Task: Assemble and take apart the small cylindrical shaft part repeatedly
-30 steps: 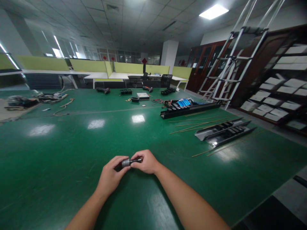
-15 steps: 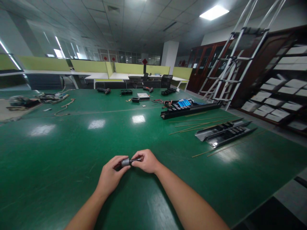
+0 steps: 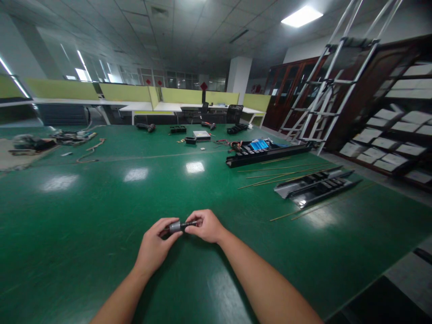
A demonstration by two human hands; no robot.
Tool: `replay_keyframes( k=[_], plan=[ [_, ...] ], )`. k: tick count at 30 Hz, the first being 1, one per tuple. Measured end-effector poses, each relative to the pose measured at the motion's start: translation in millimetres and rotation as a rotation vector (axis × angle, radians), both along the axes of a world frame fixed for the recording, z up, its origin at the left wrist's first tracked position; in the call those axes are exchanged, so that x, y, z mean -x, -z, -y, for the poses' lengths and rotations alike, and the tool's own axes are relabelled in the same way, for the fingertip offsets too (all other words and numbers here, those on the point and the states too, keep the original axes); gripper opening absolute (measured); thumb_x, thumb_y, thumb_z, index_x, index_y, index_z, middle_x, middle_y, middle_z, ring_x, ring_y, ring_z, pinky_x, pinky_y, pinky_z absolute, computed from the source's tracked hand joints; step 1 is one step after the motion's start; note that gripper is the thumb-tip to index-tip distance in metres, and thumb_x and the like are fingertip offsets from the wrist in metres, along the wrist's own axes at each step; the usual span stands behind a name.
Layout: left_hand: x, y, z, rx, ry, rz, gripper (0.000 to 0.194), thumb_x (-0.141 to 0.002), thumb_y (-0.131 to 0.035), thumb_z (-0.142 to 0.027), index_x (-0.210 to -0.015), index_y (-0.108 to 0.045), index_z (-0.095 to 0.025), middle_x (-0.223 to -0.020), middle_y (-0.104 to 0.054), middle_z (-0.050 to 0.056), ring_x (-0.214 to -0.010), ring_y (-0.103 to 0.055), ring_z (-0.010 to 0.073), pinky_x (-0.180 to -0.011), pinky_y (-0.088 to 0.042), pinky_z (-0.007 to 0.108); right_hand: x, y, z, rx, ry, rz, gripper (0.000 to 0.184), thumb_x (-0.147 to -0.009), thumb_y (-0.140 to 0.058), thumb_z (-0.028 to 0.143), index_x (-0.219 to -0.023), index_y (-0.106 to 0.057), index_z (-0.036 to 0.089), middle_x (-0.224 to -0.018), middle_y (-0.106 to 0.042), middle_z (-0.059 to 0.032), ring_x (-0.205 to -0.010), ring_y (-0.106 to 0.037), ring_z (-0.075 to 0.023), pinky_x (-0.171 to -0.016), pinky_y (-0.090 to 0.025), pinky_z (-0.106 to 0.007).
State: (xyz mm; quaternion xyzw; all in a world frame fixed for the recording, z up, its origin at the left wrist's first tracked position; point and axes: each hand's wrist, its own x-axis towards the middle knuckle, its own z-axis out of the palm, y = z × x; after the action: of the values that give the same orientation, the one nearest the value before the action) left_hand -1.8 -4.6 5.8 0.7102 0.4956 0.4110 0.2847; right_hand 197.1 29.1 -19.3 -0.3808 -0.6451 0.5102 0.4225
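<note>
Just above the green tabletop, I hold a small motor-like silver cylinder (image 3: 175, 227) between both hands. Its left end and a dark reddish part there are partly hidden by my left hand (image 3: 156, 245), whose thumb and fingers are closed around the cylinder. From its right end sticks out a dark ridged shaft (image 3: 188, 224), lying roughly level. My right hand (image 3: 204, 226) pinches this shaft with thumb and fingertips, covering its far end. The fingertips of the two hands are close together but apart.
Thin brass-coloured rods (image 3: 270, 179) and black metal channels (image 3: 317, 189) lie to the right. Behind them is a long black rail (image 3: 270, 155) with a blue piece (image 3: 259, 144). A white box (image 3: 201, 135) and tools stand farther back; a cord (image 3: 91, 153) lies at left.
The silver cylinder has shifted slightly left, and a little more of the dark ridged shaft shows between my hands. Both hands keep their hold and nearly the same place.
</note>
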Motion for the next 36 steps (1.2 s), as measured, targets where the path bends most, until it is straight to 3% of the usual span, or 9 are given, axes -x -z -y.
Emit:
replay_keyframes(
  k=[12,26,36],
  plan=[
    [0.1,1.0,0.0,0.026,-0.011,0.026,0.031,-0.078,-0.070,-0.040,-0.105,-0.066,-0.025,-0.109,-0.063,0.004,-0.102,-0.060,0.0207,-0.091,-0.053,0.033,0.3,4.5,-1.8,-0.047,0.049,0.077,0.027,-0.073,-0.073,0.037,-0.086,-0.070,0.013,-0.073,-0.066,-0.0030,-0.058,-0.054,-0.0105,-0.054,-0.041,-0.021],
    [2.5,6.2,-2.4,0.055,-0.029,0.085,0.035,-0.079,-0.069,-0.041,-0.109,-0.064,-0.025,-0.111,-0.062,0.003,-0.103,-0.061,0.0204,-0.092,-0.053,0.033,0.0,-6.5,2.0,-0.041,0.075,0.041,0.022,-0.073,-0.072,0.030,-0.084,-0.069,0.012,-0.066,-0.060,-0.0007,-0.054,-0.046,-0.0086,-0.050,-0.034,-0.020],
    [5.1,13.2,-7.1,0.124,-0.051,0.180,0.045,-0.078,-0.070,-0.044,-0.115,-0.059,-0.022,-0.114,-0.063,0.006,-0.106,-0.062,0.0225,-0.099,-0.050,0.039,0.5,-1.2,-0.4,-0.042,0.096,0.070,0.023,-0.075,-0.070,0.031,-0.089,-0.068,0.014,-0.066,-0.059,0.0006,-0.052,-0.043,-0.0080,-0.051,-0.035,-0.020]
  ],
)
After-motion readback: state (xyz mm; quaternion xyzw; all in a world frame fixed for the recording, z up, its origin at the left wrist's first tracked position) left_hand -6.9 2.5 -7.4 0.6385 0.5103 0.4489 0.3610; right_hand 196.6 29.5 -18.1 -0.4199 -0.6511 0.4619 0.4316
